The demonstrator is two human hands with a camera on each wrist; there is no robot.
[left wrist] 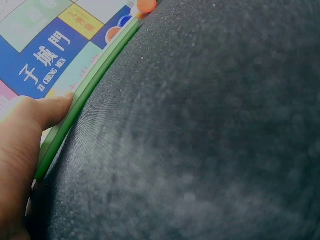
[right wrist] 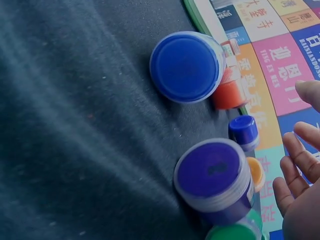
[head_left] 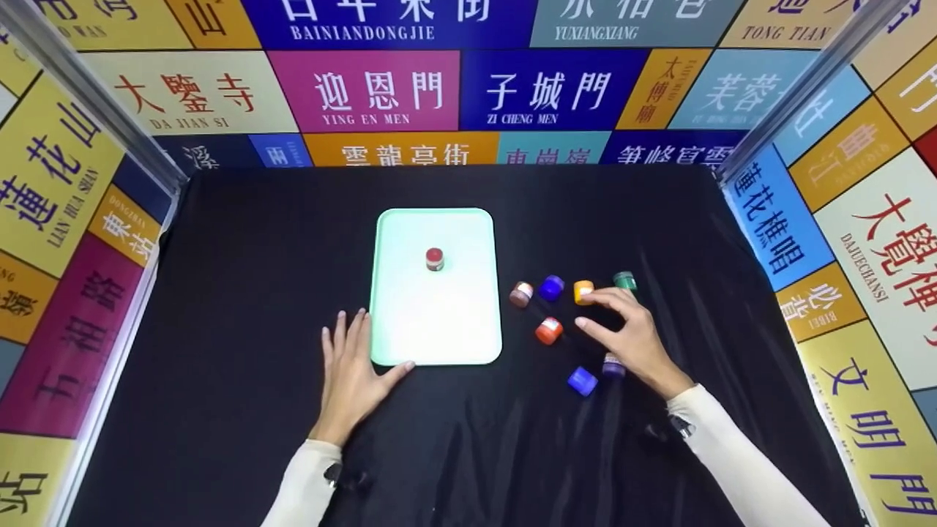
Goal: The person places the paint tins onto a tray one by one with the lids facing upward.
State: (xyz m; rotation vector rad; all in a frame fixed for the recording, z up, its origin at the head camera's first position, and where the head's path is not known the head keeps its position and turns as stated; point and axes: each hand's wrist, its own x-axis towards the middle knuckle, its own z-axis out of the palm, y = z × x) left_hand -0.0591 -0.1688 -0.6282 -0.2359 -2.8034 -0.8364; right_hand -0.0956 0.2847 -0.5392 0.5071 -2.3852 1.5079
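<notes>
Booth-like enclosure, apparently lab or recording space; kind of building around it can't be told. Back wall (head_left: 366, 91), top of frame: patchwork of bright colours, Chinese characters, romanised lettering such as YING EN MEN. Similar print on left wall (head_left: 62, 241) and right wall (head_left: 871, 271). Pale left post (head_left: 102, 95) upper left, right post (head_left: 804, 84) upper right. Creased black cloth (head_left: 256, 249) between walls. Small dark device (head_left: 682, 425) at right cuff (head_left: 699, 406).

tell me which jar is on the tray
The dark red jar: it alone is on the tray; the other jars are on the black cloth to its right.
</notes>
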